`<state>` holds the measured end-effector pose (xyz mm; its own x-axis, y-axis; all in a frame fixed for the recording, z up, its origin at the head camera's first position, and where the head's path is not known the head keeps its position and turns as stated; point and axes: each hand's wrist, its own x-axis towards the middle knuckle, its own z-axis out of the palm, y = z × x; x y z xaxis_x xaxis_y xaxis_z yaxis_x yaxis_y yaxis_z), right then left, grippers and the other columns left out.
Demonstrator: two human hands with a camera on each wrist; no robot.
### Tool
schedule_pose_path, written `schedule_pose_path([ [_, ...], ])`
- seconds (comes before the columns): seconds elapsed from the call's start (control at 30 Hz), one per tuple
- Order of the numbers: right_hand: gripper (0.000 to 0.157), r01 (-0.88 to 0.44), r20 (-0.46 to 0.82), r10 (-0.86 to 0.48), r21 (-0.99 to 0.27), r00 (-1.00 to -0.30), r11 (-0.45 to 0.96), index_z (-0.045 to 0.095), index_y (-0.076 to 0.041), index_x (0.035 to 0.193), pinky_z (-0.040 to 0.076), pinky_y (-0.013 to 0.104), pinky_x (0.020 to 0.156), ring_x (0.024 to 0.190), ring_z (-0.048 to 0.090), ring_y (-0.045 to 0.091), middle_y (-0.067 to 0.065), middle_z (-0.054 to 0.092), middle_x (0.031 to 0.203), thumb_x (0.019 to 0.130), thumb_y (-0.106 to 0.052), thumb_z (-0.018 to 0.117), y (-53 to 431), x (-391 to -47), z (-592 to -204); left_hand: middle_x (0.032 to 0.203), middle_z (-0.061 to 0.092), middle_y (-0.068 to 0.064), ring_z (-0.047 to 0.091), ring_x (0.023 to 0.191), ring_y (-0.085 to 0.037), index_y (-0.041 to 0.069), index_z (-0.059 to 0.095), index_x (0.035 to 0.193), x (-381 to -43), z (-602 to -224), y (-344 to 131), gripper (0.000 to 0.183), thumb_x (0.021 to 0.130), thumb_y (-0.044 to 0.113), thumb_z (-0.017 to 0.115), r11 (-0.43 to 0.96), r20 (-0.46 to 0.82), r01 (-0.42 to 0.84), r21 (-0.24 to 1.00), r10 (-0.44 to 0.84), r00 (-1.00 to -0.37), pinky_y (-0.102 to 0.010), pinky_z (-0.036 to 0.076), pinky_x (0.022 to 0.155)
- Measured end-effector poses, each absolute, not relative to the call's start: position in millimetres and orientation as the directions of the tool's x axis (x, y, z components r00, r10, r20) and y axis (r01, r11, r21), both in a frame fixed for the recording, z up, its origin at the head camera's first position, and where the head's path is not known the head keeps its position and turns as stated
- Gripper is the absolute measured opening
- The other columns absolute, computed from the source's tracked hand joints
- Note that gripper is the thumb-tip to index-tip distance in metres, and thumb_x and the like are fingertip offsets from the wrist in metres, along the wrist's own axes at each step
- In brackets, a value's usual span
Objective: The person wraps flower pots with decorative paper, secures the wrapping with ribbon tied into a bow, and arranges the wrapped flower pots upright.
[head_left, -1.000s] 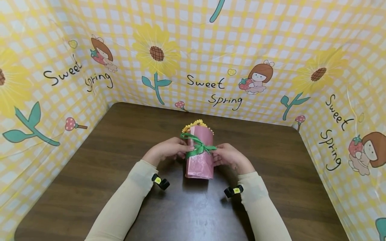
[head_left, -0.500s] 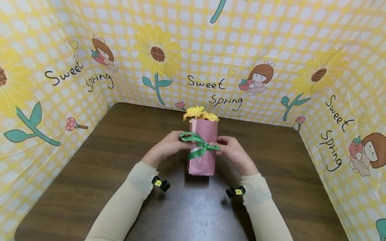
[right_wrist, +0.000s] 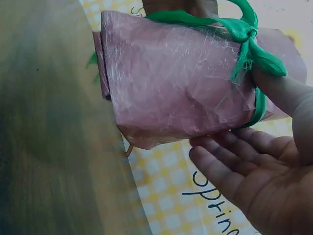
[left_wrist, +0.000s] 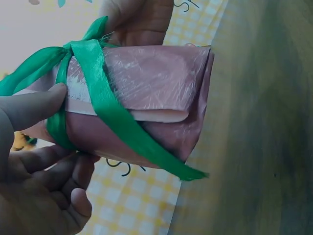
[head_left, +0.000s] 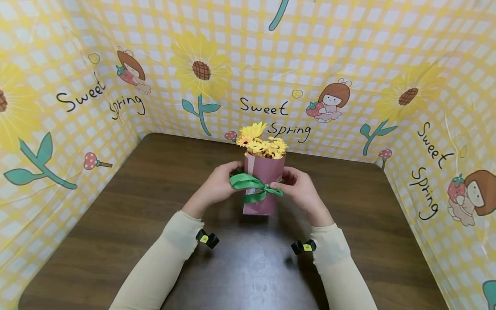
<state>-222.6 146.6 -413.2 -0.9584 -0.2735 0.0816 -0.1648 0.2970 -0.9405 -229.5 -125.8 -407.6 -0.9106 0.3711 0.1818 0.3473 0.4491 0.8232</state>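
Note:
A bouquet (head_left: 260, 170) stands nearly upright between both hands, wrapped in pink paper with yellow flowers (head_left: 267, 146) showing at its top. Round its middle runs a green ribbon (head_left: 253, 189) tied in a bow. My left hand (head_left: 221, 183) grips the wrapping from the left; in the left wrist view its thumb (left_wrist: 36, 105) presses the paper near the ribbon. From the other side my right hand (head_left: 304, 189) holds it, thumb beside the knot and fingers curved behind. The right wrist view shows the folded lower end of the paper (right_wrist: 166, 83).
Below is a dark brown wooden table (head_left: 128, 241). A yellow checked cloth (head_left: 248, 64) with printed sunflowers and lettering encloses the back and both sides. A black strap-like device (head_left: 208, 238) is on the left wrist, a similar one (head_left: 303, 246) on the right.
Both hands have raised the bouquet and tilted it upright, so more of the yellow flowers shows. Its lower end has moved farther from the near side, and the right thumb now lies by the knot.

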Motion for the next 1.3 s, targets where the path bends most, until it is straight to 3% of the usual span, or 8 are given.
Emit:
schedule_pose_path([
  [0.4, 0.057, -0.225, 0.149, -0.267, -0.933, -0.952, 0.282, 0.063, -0.016, 0.135, 0.053, 0.044, 0.101, 0.117, 0.067, 0.023, 0.007, 0.070, 0.125, 0.085, -0.031, 0.086, 146.8, -222.1, -411.3, 0.116, 0.069, -0.006, 0.060, 0.106, -0.026, 0.008, 0.061, 0.136, -227.3, -406.7, -123.5, 0.058, 0.085, 0.024, 0.083, 0.464, 0.313, 0.467, 0.753, 0.371, -0.874, -0.048, 0.053, 0.086],
  [0.77, 0.056, -0.280, 0.203, -0.278, -0.919, -0.939, 0.276, 0.061, -0.012, 0.135, 0.050, 0.050, 0.105, 0.122, 0.064, 0.025, 0.009, 0.068, 0.128, 0.085, -0.019, 0.085, 144.4, -225.4, -417.3, 0.123, 0.067, -0.004, 0.057, 0.114, -0.029, 0.011, 0.058, 0.143, -231.7, -415.6, -119.0, 0.059, 0.090, 0.029, 0.078, 0.453, 0.291, 0.433, 0.779, 0.351, -0.890, -0.055, 0.048, 0.095],
  [1.1, 0.055, -0.247, 0.167, -0.295, -0.933, -0.941, 0.261, 0.060, -0.011, 0.137, 0.052, 0.044, 0.102, 0.124, 0.063, 0.024, 0.010, 0.067, 0.130, 0.087, -0.017, 0.083, 146.5, -236.3, -437.8, 0.125, 0.066, -0.011, 0.058, 0.119, -0.028, 0.003, 0.053, 0.145, -237.5, -431.0, -113.3, 0.062, 0.091, 0.019, 0.079, 0.550, 0.255, 0.389, 0.739, 0.307, -0.917, -0.047, 0.049, 0.098],
  [1.3, 0.053, -0.254, 0.168, -0.289, -0.923, -0.942, 0.290, 0.060, -0.012, 0.134, 0.052, 0.049, 0.102, 0.123, 0.064, 0.024, 0.008, 0.069, 0.127, 0.087, -0.015, 0.084, 144.9, -236.8, -443.9, 0.123, 0.067, -0.010, 0.059, 0.116, -0.028, 0.003, 0.055, 0.142, -241.5, -440.0, -110.2, 0.058, 0.091, 0.019, 0.078, 0.590, 0.238, 0.377, 0.714, 0.303, -0.923, -0.045, 0.049, 0.096],
])
